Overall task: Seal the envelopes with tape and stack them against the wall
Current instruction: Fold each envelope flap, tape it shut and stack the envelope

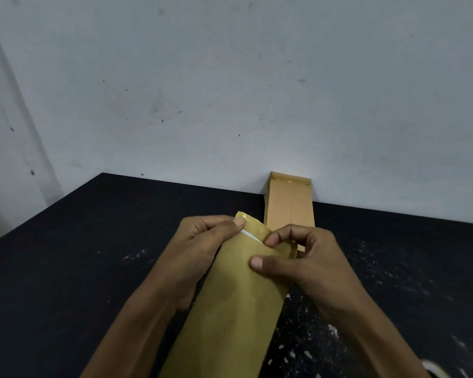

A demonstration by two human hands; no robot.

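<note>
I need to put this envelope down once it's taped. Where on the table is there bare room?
Bare black table lies left of the left hand, out to the edge and back to the wall. More lies right of the leaning envelope, along the wall. Crowded: the middle, under the held envelope and right hand, and the near right corner by the tape roll.

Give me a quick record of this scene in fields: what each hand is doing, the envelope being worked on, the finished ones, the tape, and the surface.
left hand: grips the top left of the held envelope, thumb on its flap
right hand: pinches the flap's right side
held envelope: yellow-brown, flap not fully shut, white paper showing at the opening
sealed envelope: leans against the wall, far end raised
tape roll: partly visible at bottom right edge
table: black, with white specks
</note>
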